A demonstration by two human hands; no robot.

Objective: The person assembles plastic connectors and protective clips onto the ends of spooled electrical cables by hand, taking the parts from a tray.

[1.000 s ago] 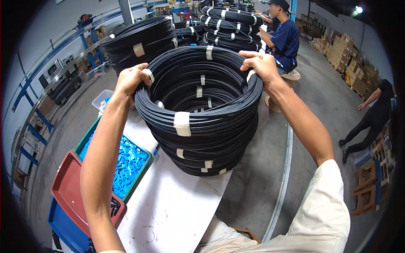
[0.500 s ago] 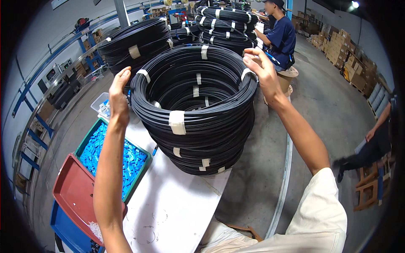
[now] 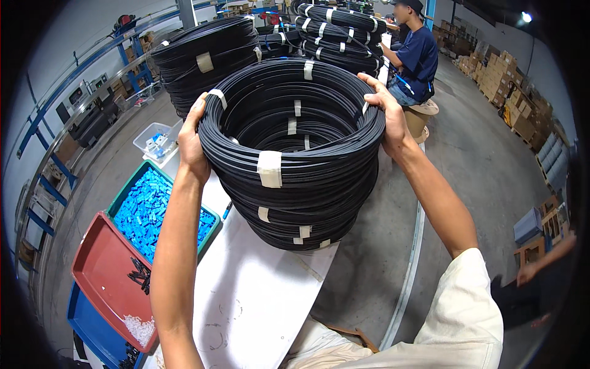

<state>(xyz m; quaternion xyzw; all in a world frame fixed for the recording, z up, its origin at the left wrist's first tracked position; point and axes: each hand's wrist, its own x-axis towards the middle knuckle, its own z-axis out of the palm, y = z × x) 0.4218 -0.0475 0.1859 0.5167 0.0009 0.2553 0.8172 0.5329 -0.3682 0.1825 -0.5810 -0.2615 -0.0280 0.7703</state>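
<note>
A tall stack of black cable coils stands on the white table in front of me, tied with pieces of whitish tape. My left hand presses against the left outer side of the top cable coil, its fingers mostly hidden behind the rim. On the opposite side, my right hand grips the same coil, thumb on the upper edge and fingers reaching around the far outer side. The top coil rests level on those below it, with its open middle facing up.
Left of the stack are a green tray of blue connectors, a red tray with small black and clear pieces, a blue tray and a clear box. More coils stand behind. A co-worker sits far right; another person passes at right.
Both hands have closed in from beside the stack onto the top coil. My view has shifted slightly. The person at the right edge has moved nearer.
</note>
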